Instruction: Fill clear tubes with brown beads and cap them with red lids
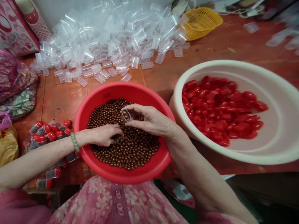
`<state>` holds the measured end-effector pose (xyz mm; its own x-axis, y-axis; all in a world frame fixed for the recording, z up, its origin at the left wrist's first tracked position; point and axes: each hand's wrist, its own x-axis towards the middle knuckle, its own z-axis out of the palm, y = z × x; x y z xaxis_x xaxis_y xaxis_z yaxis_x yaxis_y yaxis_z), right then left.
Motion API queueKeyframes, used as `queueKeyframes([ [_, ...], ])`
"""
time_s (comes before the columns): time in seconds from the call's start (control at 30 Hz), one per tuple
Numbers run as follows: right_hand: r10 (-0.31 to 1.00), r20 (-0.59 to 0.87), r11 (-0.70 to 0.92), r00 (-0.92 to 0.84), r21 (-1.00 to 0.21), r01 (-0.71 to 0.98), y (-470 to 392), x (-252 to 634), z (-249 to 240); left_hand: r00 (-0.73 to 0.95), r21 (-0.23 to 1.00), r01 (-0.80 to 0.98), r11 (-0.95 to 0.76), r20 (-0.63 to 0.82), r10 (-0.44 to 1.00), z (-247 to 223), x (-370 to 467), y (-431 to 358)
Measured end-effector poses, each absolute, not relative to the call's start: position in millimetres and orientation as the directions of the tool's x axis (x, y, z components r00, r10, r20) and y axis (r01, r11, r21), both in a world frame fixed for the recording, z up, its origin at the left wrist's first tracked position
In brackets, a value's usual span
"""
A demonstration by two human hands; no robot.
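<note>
Closest, floral top (pixel 100 199): pink, along the bottom edge of my remote view.
Left hand (pixel 106 135): fingers half curled down into the brown beads (pixel 133 155); I cannot tell whether it grips any.
Right hand (pixel 151 119): thumb and fingers pinching a clear oval case (pixel 126 115) above the beads, some visible through its open end.
Red basin (pixel 125 179): holds the beads, beneath both hands.
Red-capped cases (pixel 40 140): heaped left of the basin.
Cream basin (pixel 280 127): just right of the red one, red caps (pixel 221 113) inside.
Clear cases (pixel 105 46): piled beyond the red basin.
Yellow basket (pixel 203 23): beside that pile's right end.
</note>
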<state>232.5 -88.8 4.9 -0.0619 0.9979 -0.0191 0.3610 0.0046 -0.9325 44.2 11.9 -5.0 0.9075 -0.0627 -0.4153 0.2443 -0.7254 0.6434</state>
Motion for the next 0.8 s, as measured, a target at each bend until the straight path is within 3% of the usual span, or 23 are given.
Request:
queueKeyframes([
  [0.2, 1.000, -0.012, -0.017, 0.017, -0.945, 0.326, -94, 231, 5, 0.966, 0.910, 0.255, -0.325, -0.257, 0.040, 11, 31, 24],
  [0.37, 0.999, 0.012, -0.005, 0.053, -0.952, 0.306, -97, 224, 5, 0.949, 0.963, 0.260, -0.077, -0.239, 0.206, 25, 21, 23],
  [0.5, 0.997, 0.012, -0.015, 0.079, -0.942, 0.336, -95, 218, 6, 0.937, 0.983, 0.183, 0.023, -0.181, 0.297, 25, 16, 23],
  [0.6, 0.998, -0.058, -0.049, -0.006, -0.887, 0.460, -93, 212, 5, 0.910, 0.986, 0.144, 0.083, -0.165, 0.380, 24, 11, 26],
  [0.8, 0.965, -0.216, -0.024, -0.147, -0.632, 0.775, -90, 205, -4, 0.895, 0.963, 0.062, 0.261, -0.169, 0.413, 21, 0, 27],
])
